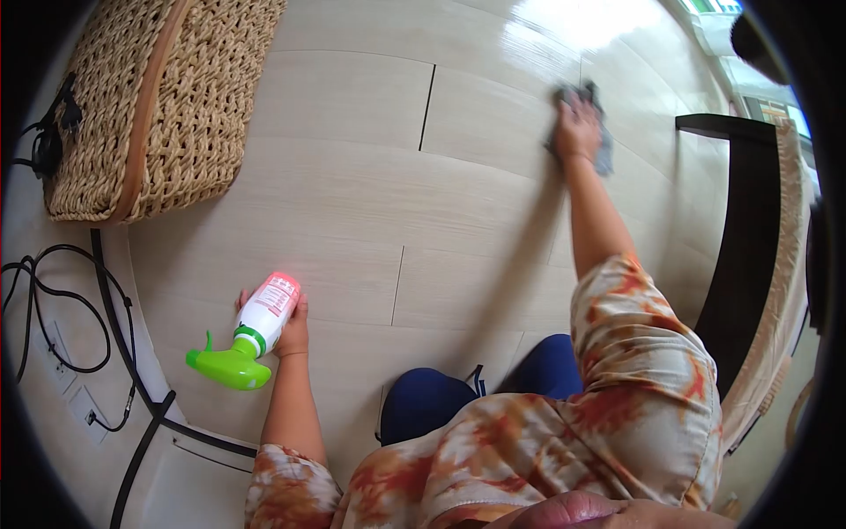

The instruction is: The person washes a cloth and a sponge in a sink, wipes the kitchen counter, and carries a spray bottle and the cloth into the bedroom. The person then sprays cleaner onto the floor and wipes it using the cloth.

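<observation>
A white spray bottle (269,304) with a green trigger head and a pinkish-red base lies tilted at the lower left. My left hand (293,328) is wrapped round it from behind, fingers partly hidden by the bottle. At the upper right, my right hand (577,128) presses on a grey cloth (604,157) that lies on the pale tiled floor (352,185). Its fingers are stretched over the cloth and slightly blurred.
A woven basket (198,97) with a brown strap stands at the upper left. Black cables (84,251) loop beside wall sockets (55,353). Dark wooden furniture (749,229) runs along the right side. My knees in blue are at the bottom centre.
</observation>
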### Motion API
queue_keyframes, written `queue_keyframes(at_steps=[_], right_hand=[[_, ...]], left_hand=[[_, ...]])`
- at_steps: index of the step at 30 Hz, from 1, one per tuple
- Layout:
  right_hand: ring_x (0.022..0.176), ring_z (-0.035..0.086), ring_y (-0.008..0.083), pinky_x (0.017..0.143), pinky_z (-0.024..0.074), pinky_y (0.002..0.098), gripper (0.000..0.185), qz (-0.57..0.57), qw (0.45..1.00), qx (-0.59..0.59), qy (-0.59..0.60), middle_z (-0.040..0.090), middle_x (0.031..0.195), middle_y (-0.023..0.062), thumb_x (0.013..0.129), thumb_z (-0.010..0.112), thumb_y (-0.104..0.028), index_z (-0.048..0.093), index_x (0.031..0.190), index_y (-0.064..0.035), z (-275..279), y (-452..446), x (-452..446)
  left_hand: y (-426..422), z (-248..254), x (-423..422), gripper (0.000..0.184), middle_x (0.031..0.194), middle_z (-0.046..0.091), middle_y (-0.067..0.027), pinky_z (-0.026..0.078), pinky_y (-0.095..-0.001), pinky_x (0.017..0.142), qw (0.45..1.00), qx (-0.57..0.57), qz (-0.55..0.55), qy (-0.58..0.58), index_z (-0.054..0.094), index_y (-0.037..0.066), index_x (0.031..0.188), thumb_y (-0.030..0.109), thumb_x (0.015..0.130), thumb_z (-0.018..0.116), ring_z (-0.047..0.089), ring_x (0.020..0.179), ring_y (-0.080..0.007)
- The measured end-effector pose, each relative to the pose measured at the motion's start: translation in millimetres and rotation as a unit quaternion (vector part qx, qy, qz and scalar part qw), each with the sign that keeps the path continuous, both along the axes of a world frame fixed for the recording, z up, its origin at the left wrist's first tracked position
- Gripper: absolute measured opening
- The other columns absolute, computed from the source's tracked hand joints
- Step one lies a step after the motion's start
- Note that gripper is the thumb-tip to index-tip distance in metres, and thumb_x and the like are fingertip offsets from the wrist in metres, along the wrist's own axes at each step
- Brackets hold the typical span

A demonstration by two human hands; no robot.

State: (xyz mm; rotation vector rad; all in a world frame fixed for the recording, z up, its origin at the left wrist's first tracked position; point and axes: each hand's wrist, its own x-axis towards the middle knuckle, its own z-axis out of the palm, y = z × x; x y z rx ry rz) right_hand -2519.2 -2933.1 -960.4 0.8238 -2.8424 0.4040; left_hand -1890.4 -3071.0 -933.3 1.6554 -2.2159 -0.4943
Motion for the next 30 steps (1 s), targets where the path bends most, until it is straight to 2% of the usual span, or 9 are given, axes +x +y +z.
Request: queue_keyframes(at_steps=[2, 3, 5, 10, 13, 15, 19, 23, 30], right_hand=[[0.136, 0.04, 0.0316, 0.114, 0.0258, 0.0428, 0.055, 0.002, 0.984, 0.149, 0.1, 0.041, 0.149, 0.0141, 0.098, 0.035, -0.048, 0.048, 0.141, -0.0173, -41.1, 143.8, -48.5], [0.136, 0.039, 0.0344, 0.114, 0.0242, 0.0439, 0.058, -0.187, 0.977, 0.096, 0.021, 0.038, 0.15, 0.0169, 0.098, 0.032, -0.048, 0.042, 0.145, -0.016, -58.6, 188.9, -43.0], [0.136, 0.036, 0.0405, 0.115, 0.0216, 0.0461, 0.059, -0.29, 0.956, 0.013, -0.038, 0.037, 0.15, 0.0205, 0.099, 0.03, -0.049, 0.039, 0.147, -0.0156, -13.1, 168.7, 34.5], [0.142, 0.027, 0.0374, 0.115, 0.0187, 0.0508, 0.055, 0.115, 0.988, 0.017, -0.106, 0.038, 0.15, 0.0158, 0.094, 0.049, -0.037, 0.046, 0.141, -0.0076, 28.5, 9.7, 230.0], [0.143, 0.026, 0.0311, 0.117, 0.0137, 0.0486, 0.052, 0.4, 0.891, 0.101, -0.19, 0.044, 0.146, 0.0101, 0.093, 0.048, -0.042, 0.052, 0.137, -0.0148, 51.2, -91.5, 339.8], [0.139, 0.035, 0.029, 0.114, 0.0219, 0.0491, 0.045, 0.496, 0.855, -0.008, -0.148, 0.052, 0.137, 0.008, 0.092, 0.052, -0.038, 0.056, 0.132, -0.0165, 53.9, -148.8, 353.2], [0.14, 0.031, 0.0303, 0.114, 0.0206, 0.0506, 0.045, 0.437, 0.895, -0.043, -0.076, 0.048, 0.141, 0.0078, 0.095, 0.047, -0.038, 0.053, 0.136, -0.0196, 47.9, -258.7, 306.6], [0.143, 0.026, 0.0324, 0.116, 0.015, 0.0531, 0.049, 0.325, 0.941, -0.064, -0.062, 0.039, 0.15, 0.0084, 0.095, 0.044, -0.039, 0.049, 0.139, -0.0187, 43.1, -333.6, 276.2], [0.144, 0.024, 0.0327, 0.117, 0.0122, 0.0532, 0.052, 0.312, 0.946, -0.061, -0.07, 0.038, 0.15, 0.0116, 0.091, 0.046, -0.033, 0.047, 0.14, -0.0145, 40.8, -361.1, 267.9]], left_hand=[[-2.1, -1.4, -1.5, 0.089, 0.142, 0.038, -0.0196, 0.028, -0.0506, 0.111, 1.0, -0.014, -0.001, 0.001, 0.049, 0.006, 0.133, 0.054, 0.065, 0.08, 0.032, 0.132, -0.0413], [-1.8, -1.1, -4.2, 0.089, 0.142, 0.038, -0.0196, 0.028, -0.0506, 0.111, 1.0, -0.013, 0.001, 0.003, 0.049, 0.006, 0.133, 0.054, 0.065, 0.08, 0.032, 0.132, -0.0413], [-1.6, 1.0, -6.1, 0.091, 0.142, 0.039, -0.0194, 0.029, -0.0505, 0.11, 0.999, -0.033, 0.01, 0.019, 0.047, 0.005, 0.134, 0.055, 0.065, 0.079, 0.033, 0.131, -0.0412], [-6.7, 9.7, -7.6, 0.092, 0.139, 0.041, -0.019, 0.029, -0.0486, 0.111, 0.994, -0.081, -0.038, -0.067, 0.043, 0.003, 0.136, 0.057, 0.069, 0.076, 0.035, 0.13, -0.04], [-7.3, 16.1, -7.0, 0.093, 0.14, 0.039, -0.0201, 0.028, -0.0501, 0.111, 0.987, -0.102, -0.067, -0.102, 0.041, 0.004, 0.138, 0.06, 0.072, 0.072, 0.035, 0.129, -0.0415], [-13.9, 14.8, -2.6, 0.092, 0.135, 0.043, -0.0206, 0.029, -0.0551, 0.109, 0.984, -0.096, -0.095, -0.119, 0.047, 0.003, 0.133, 0.066, 0.07, 0.07, 0.036, 0.127, -0.0433], [-20.2, 35.3, -18.7, 0.07, 0.119, 0.053, -0.0141, 0.034, -0.0581, 0.106, 0.989, -0.096, -0.071, -0.087, 0.059, 0.01, 0.116, 0.06, 0.069, 0.071, 0.042, 0.124, -0.0396], [-22.2, 24.6, -11.7, 0.068, 0.12, 0.054, -0.0154, 0.036, -0.0595, 0.103, 0.98, -0.12, -0.107, -0.119, 0.058, 0.008, 0.118, 0.064, 0.08, 0.059, 0.046, 0.119, -0.042], [-23.8, 18.9, -13.0, 0.073, 0.116, 0.054, -0.0165, 0.037, -0.0598, 0.102, 0.977, -0.14, -0.108, -0.115, 0.055, 0.005, 0.117, 0.066, 0.078, 0.06, 0.048, 0.117, -0.041]])
